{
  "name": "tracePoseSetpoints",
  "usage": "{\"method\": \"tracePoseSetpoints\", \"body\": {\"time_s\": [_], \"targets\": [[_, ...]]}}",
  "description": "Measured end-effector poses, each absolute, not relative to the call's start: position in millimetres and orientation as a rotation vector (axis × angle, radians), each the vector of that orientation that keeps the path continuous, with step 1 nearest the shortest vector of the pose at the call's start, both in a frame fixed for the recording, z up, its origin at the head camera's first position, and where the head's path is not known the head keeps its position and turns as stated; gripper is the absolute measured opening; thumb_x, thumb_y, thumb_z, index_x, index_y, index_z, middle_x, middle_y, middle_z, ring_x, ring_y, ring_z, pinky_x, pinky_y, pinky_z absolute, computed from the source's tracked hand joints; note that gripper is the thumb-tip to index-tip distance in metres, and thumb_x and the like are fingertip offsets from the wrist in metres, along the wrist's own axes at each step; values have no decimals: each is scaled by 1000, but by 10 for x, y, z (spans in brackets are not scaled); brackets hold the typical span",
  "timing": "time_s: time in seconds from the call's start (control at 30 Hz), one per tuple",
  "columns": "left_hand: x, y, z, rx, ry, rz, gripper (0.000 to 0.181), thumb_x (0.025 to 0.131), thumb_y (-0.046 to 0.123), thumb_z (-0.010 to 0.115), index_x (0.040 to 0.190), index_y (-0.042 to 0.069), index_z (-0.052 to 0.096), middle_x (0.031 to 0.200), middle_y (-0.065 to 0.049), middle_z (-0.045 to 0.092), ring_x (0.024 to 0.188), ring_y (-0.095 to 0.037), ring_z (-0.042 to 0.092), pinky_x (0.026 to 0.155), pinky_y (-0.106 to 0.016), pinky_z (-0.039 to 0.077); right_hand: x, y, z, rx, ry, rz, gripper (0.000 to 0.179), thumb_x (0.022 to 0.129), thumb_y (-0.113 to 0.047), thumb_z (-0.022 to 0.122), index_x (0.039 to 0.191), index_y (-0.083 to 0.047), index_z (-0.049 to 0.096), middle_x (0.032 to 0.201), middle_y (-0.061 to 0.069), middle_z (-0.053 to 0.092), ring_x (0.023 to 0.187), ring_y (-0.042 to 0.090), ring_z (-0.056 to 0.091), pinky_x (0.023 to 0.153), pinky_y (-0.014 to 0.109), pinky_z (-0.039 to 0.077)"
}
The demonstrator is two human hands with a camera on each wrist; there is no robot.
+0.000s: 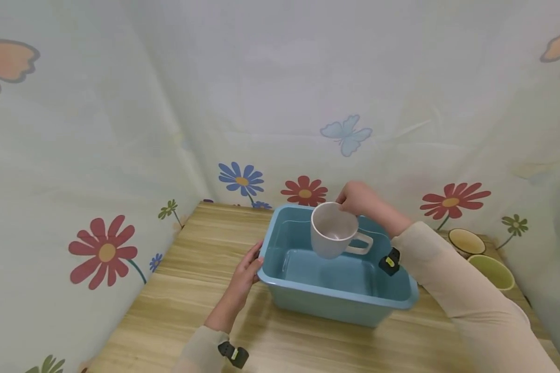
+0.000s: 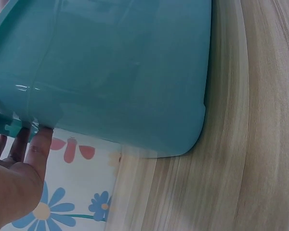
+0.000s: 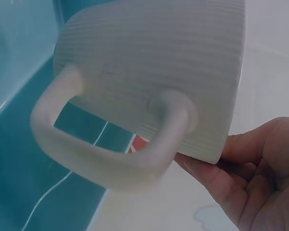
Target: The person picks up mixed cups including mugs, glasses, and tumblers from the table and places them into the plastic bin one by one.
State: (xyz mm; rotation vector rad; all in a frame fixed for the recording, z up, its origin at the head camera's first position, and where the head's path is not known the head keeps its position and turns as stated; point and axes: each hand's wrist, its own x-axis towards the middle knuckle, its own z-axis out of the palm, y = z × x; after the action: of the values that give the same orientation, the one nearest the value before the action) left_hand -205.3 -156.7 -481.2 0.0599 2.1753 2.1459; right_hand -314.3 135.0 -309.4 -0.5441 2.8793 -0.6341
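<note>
Pale grey-white mug with fine ribbing and a squared loop handle (image 1: 324, 243): held over the blue-green rectangular plastic tub (image 1: 326, 313), within its rim as seen from above. Handle points to about 4 o'clock; gap between mug and tub floor hard to judge. My right fingers (image 3: 216, 187) pinch the mug's rim at its 1 o'clock, thumb on one side of the wall, the others opposite. My left fingers (image 2: 38, 147) lie fairly straight at the tub's 9 o'clock end, tips touching below the rim, not curled round it. Tub sits on a light wood-grain desk (image 1: 182, 269). Past it, toward 3 o'clock, two vessels near my sleeve: a cream one with a dark rim (image 1: 466, 242), a green one (image 1: 492, 272). White flower-printed backdrop (image 1: 261, 77) behind; pale blue butterfly (image 1: 346, 134) at the mug's 12 o'clock.
</note>
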Motion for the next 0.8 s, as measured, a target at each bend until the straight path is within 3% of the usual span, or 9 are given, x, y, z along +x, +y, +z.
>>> {"method": "tracePoseSetpoints", "body": {"time_s": [0.2, 0.37, 0.53, 0.8], "targets": [[-2051, -1555, -4821, 65, 2170, 2153, 58, 106, 19, 43, 160, 3, 30, 165, -26, 32, 144, -44, 43, 105, -44, 52, -3179, 1273, -3226, -579, 2891, -630, 17, 89, -6, 67, 95, 1, 82, 76, 14, 75, 61, 18, 55, 54, 23, 42], [-2053, -1550, -4837, 79, 2165, 2159, 58, 106, 20, 43, 160, 3, 30, 164, -27, 33, 144, -43, 44, 103, -38, 52, -3195, 1195, -3370, -616, 2893, -661, 16, 88, -4, 66, 88, 3, 81, 72, 17, 74, 55, 15, 52, 52, 21, 42], [-2052, -1554, -4854, 79, 2169, 2162, 57, 106, 19, 44, 160, 3, 31, 161, -27, 37, 141, -40, 47, 99, -33, 52, -3204, 1133, -3489, -616, 2888, -660, 15, 86, -1, 66, 83, 5, 80, 64, 12, 69, 53, 13, 50, 51, 21, 41], [-2045, -1566, -4850, 81, 2166, 2172, 57, 106, 19, 43, 160, 4, 32, 162, -26, 37, 142, -41, 46, 101, -36, 52, -3242, 1081, -3676, -594, 2885, -700, 17, 83, 3, 62, 73, 3, 76, 55, 5, 61, 50, 12, 48, 48, 21, 39]]}}
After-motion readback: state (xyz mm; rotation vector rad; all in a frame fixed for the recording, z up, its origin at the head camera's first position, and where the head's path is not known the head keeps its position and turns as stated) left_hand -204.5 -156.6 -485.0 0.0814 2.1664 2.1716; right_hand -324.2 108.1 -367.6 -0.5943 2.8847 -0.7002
